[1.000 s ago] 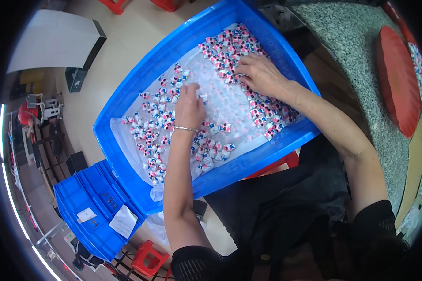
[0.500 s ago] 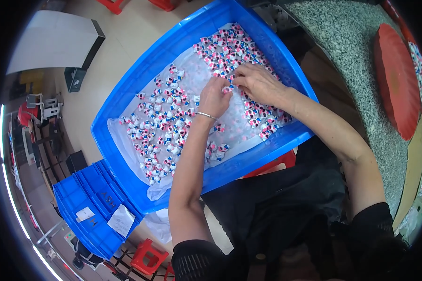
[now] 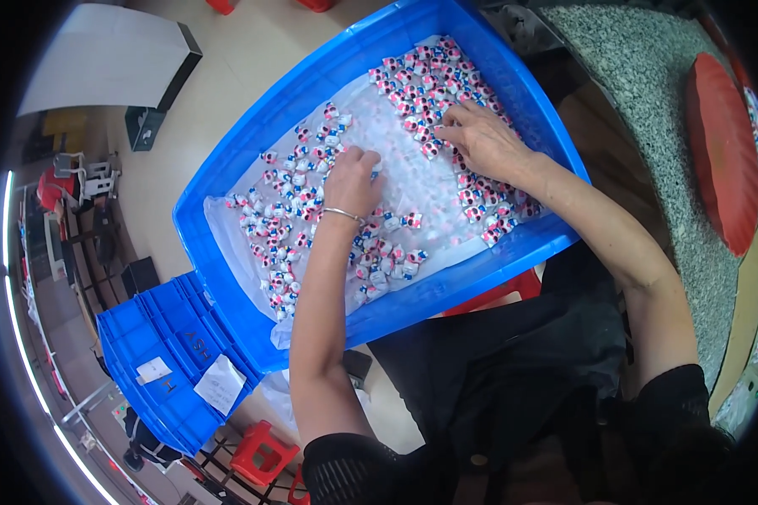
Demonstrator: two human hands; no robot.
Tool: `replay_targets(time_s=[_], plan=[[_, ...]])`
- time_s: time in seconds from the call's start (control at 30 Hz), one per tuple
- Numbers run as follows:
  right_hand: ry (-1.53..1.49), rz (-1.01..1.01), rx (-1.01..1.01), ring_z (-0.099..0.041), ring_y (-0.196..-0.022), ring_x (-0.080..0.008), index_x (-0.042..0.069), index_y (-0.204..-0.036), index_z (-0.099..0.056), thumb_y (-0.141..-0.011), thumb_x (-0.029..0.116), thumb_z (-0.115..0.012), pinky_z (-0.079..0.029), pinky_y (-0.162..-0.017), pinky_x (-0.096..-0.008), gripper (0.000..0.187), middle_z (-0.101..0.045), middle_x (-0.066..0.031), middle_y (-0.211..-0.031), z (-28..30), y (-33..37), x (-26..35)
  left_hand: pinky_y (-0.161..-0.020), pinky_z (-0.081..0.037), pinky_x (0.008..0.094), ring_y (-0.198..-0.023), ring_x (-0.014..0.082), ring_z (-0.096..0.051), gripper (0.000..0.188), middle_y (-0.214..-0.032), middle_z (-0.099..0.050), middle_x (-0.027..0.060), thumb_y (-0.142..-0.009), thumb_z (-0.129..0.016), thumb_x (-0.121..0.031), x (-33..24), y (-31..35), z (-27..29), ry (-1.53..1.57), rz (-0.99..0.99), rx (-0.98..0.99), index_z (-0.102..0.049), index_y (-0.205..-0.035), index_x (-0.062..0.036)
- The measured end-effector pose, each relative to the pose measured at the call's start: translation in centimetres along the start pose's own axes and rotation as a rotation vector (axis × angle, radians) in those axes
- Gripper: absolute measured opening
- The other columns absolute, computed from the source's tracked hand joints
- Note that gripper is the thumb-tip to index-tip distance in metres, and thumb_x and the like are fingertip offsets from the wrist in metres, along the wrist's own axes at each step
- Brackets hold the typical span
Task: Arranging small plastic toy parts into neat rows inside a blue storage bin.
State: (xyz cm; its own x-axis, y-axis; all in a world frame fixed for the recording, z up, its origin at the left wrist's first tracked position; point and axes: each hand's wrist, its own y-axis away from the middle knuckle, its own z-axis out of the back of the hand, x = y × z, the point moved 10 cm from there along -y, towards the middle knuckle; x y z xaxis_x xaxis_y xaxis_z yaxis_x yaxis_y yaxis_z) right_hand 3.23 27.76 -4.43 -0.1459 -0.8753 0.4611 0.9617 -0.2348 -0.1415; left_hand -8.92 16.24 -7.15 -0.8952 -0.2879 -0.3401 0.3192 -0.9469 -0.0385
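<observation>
Small white, pink and blue figurines lie loosely strewn across the left part of a big blue crate. More figurines stand packed closely along its right side. Over the loose ones is my left hand, its fingers curled in, with a bit of a white-and-blue figurine showing at the fingertips. My right hand reaches to the inner edge of the packed group. Its fingers are bent, and the tips touch or nearly touch figurines there; whether one is pinched is hidden.
A whitish, see-through sheet lines the crate. To the right is a speckled stone counter with a red scalloped tray. Blue stacked crates with paper labels stand at lower left, near a red stool.
My hands were close together over the middle of the crate; now they are apart. The left has moved left to the loose figurines, the right slightly right. The whole view has shifted a little.
</observation>
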Motion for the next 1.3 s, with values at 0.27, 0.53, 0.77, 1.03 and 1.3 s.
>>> replay_targets(time_s=[0.27,0.53,0.77,1.03,1.3], plan=[[-0.003,0.0,-0.025,-0.054,-0.103,-0.0281,0.007,-0.104,-0.068,-0.082,0.004,-0.064,-0.046,-0.09,-0.0394,0.023,-0.057,-0.0099,-0.105,0.9,1.6,0.0,-0.069,-0.052,0.0472,-0.077,0.0391,-0.061,0.029,-0.09,-0.057,0.0192,-0.069,-0.064,-0.01,0.3,-1.1,-1.9,-0.17,0.119,0.157,-0.062,-0.098,-0.0085],[-0.147,0.039,0.031,-0.054,-0.103,-0.0282,0.006,-0.101,-0.068,-0.077,0.005,-0.068,-0.045,-0.091,-0.0402,0.024,-0.057,-0.0096,-0.104,0.6,2.0,0.3,-0.071,-0.053,0.0271,-0.08,0.0151,-0.064,0.023,-0.095,-0.06,0.0064,-0.075,-0.072,-0.006,0.0,0.4,-4.8,0.96,0.452,0.077,-0.06,-0.094,-0.0031],[-0.025,0.125,0.018,-0.054,-0.101,-0.0262,0.008,-0.096,-0.069,-0.074,0.006,-0.068,-0.045,-0.088,-0.0402,0.023,-0.057,-0.0078,-0.1,-0.5,2.0,1.7,-0.076,-0.051,0.0284,-0.087,0.0149,-0.06,0.026,-0.097,-0.06,0.0049,-0.075,-0.071,0.0,-3.4,0.1,-7.9,1.026,0.267,-0.072,-0.059,-0.097,-0.0045],[0.151,0.103,0.158,-0.053,-0.104,-0.0233,0.007,-0.091,-0.069,-0.073,0.01,-0.069,-0.041,-0.092,-0.0412,0.018,-0.059,-0.0041,-0.104,-3.3,1.8,2.1,-0.07,-0.051,0.0307,-0.08,0.0203,-0.058,0.027,-0.091,-0.054,0.0078,-0.069,-0.073,0.0,-3.4,0.3,-2.7,0.767,0.095,-0.189,-0.061,-0.093,-0.006],[0.003,0.093,0.021,-0.055,-0.097,-0.026,0.008,-0.096,-0.068,-0.08,0.009,-0.068,-0.045,-0.087,-0.0397,0.016,-0.058,-0.0066,-0.1,-1.1,2.2,1.0,-0.075,-0.051,0.0447,-0.086,0.0329,-0.06,0.024,-0.091,-0.058,0.0133,-0.072,-0.071,-0.018,-6.5,5.5,-3.4,0.076,-0.126,0.267,-0.06,-0.09,-0.008]])
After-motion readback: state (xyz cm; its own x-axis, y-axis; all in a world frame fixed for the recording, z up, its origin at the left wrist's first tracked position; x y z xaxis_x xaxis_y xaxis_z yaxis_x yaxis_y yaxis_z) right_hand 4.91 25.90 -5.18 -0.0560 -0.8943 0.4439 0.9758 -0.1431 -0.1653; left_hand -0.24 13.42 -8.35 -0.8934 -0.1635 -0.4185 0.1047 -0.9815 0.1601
